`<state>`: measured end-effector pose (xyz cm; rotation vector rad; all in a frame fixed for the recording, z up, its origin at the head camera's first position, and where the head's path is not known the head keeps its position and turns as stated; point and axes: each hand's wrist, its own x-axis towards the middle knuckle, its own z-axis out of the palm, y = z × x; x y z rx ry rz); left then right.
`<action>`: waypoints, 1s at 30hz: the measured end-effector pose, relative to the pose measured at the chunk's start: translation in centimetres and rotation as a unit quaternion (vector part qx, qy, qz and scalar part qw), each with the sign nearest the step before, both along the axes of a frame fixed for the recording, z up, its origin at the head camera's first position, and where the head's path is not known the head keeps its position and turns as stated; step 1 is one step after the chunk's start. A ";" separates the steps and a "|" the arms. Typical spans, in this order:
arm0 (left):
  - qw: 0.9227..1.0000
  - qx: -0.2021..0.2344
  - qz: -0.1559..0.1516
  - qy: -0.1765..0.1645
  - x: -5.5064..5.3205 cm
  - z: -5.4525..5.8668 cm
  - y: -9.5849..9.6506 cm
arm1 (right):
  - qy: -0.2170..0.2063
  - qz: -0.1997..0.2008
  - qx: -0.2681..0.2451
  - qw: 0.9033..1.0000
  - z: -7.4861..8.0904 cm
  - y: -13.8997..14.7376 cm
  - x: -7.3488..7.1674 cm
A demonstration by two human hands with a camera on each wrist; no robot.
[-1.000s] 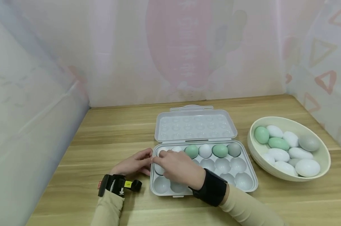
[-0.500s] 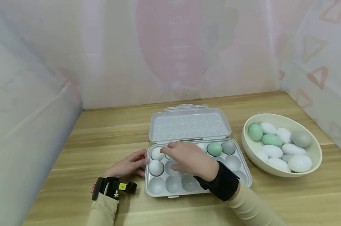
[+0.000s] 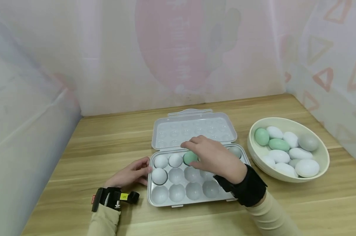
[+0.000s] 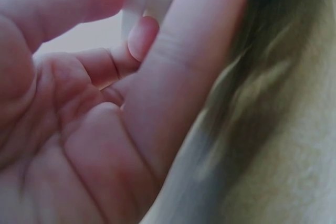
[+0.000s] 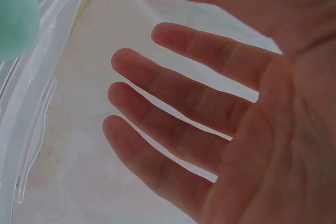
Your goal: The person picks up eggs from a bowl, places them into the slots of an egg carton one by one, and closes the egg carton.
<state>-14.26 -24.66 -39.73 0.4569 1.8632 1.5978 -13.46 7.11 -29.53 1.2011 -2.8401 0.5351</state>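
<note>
The pale grey plastic egg box (image 3: 178, 200) lies open on the table, lid (image 3: 192, 129) folded back. Several eggs sit in its back row, among them a white egg (image 3: 175, 160) and a green egg (image 3: 190, 158). One white egg (image 3: 159, 176) stands in the leftmost cup of the middle row. My left hand (image 3: 130, 173) holds the box's left edge, thumb and fingertips at the rim. Above the box is my right hand (image 3: 214, 157), holding nothing; in the right wrist view its fingers (image 5: 157, 87) spread loosely apart. It hides part of the back row.
A cream bowl (image 3: 254, 162) with several white, green and grey eggs stands right of the egg box. Printed cloth walls (image 3: 113, 65) rise behind and at both sides of the wooden table (image 3: 113, 137). A black wrist strap (image 3: 107, 198) is on the left wrist.
My right hand has left the white eggs at the box's left end and moved right, above the box. My left hand stays at the left edge. The head view has shifted slightly.
</note>
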 end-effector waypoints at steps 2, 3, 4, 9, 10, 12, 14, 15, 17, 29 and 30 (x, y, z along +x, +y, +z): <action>1.000 -0.002 0.000 0.002 0.0 0.0 -0.2 | 0.009 -0.001 -0.007 1.000 -0.1 0.3 -0.1; 1.000 -0.004 0.000 0.004 0.0 0.0 -0.2 | 0.014 0.001 -0.011 1.000 -0.1 0.4 -0.1; 1.000 -0.005 0.000 0.005 0.0 0.0 -0.3 | 0.019 0.003 -0.013 1.000 -0.2 0.6 -0.1; 1.000 0.000 -0.003 0.004 -0.1 0.0 -0.7 | 0.028 0.001 -0.017 0.999 -0.5 1.3 -0.4; 1.000 0.001 -0.003 0.003 -0.1 -0.1 -0.7 | 0.025 -0.002 -0.016 1.000 -0.5 1.6 -0.4; 1.000 0.005 -0.002 0.001 -0.1 -0.1 -0.8 | 0.014 -0.008 -0.017 1.000 -0.5 2.2 -0.6; 1.000 0.007 -0.001 0.001 0.0 -0.2 -0.9 | 0.010 -0.016 -0.020 1.000 -0.5 3.1 -0.9; 1.000 0.008 -0.001 0.002 0.0 -0.2 -0.9 | 0.008 -0.022 -0.023 0.999 -0.4 3.5 -1.0; 1.000 0.011 0.000 0.002 0.1 -0.2 -1.0 | 0.002 -0.034 -0.029 0.999 -0.4 4.4 -1.3; 1.000 0.012 0.006 -0.002 0.3 0.0 -1.0 | -0.001 -0.048 -0.033 0.998 0.5 8.2 -2.6; 1.000 0.013 0.006 -0.004 0.2 0.0 -0.9 | 0.002 -0.053 -0.032 0.998 0.6 8.6 -2.6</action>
